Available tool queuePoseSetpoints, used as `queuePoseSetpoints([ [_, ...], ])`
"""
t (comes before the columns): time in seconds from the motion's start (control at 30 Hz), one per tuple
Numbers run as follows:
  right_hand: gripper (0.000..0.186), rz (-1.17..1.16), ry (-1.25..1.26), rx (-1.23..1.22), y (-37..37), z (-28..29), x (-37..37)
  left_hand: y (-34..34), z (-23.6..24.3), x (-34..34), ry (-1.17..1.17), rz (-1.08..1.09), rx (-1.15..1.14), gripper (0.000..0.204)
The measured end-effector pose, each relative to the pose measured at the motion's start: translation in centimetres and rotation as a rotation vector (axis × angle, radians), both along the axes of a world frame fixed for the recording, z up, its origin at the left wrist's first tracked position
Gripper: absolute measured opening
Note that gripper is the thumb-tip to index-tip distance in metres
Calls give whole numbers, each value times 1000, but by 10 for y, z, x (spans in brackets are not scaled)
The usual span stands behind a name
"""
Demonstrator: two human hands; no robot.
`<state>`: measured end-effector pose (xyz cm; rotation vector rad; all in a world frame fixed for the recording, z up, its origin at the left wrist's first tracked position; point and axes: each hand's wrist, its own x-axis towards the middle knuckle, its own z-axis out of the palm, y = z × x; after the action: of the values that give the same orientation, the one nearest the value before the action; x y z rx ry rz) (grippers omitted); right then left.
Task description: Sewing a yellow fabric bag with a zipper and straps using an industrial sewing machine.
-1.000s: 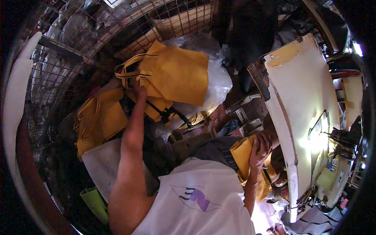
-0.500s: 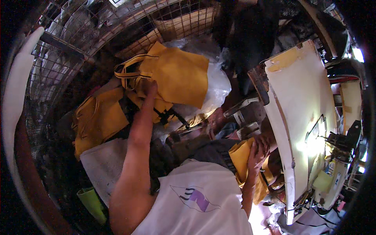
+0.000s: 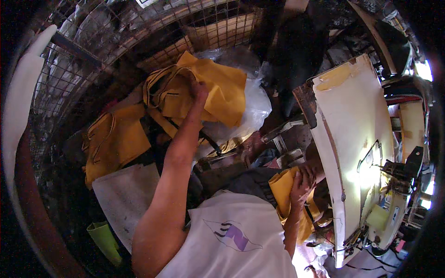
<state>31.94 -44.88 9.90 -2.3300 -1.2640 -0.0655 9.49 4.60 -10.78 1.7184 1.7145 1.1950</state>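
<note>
My left hand reaches far out over a pile and is closed on the upper layer of a yellow fabric tote bag with dark-striped handles. Its fingertips are partly hidden against the cloth. A clear plastic bag lies under and beside this tote. Left of it is another yellow tote bag, its strap lying loose on top. Down at my lap, my right hand presses round a folded yellow fabric bag, which rests against my leg.
A worn white tabletop stands close on my right, with a lit sewing machine on it. Grey sheet material and a green rolled piece lie at my left. Wire mesh closes off the far side.
My left hand has moved right and slightly away from me, from beside the handles onto the tote's body. The handles have shifted and bunched up. My right hand stays on the folded bag.
</note>
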Motion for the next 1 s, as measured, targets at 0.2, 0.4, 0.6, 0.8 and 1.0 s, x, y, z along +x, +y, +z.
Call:
queuePoseSetpoints([
  [0.2,27,-17,-30,-7,0,0,-1,0,-63,-63,31,-35,-215,63],
  [0.4,26,-4,-33,-1,1,0,-1,-21,-86,-137,49,124,-218,57],
  [0.6,25,-11,-67,-12,3,4,-3,6,-61,-174,-5,126,-264,51],
  [0.8,25,2,-56,5,6,6,-4,30,-49,-214,-7,99,-374,47],
  [1.0,24,5,-13,10,6,5,-3,71,-43,-206,66,72,-474,45],
])
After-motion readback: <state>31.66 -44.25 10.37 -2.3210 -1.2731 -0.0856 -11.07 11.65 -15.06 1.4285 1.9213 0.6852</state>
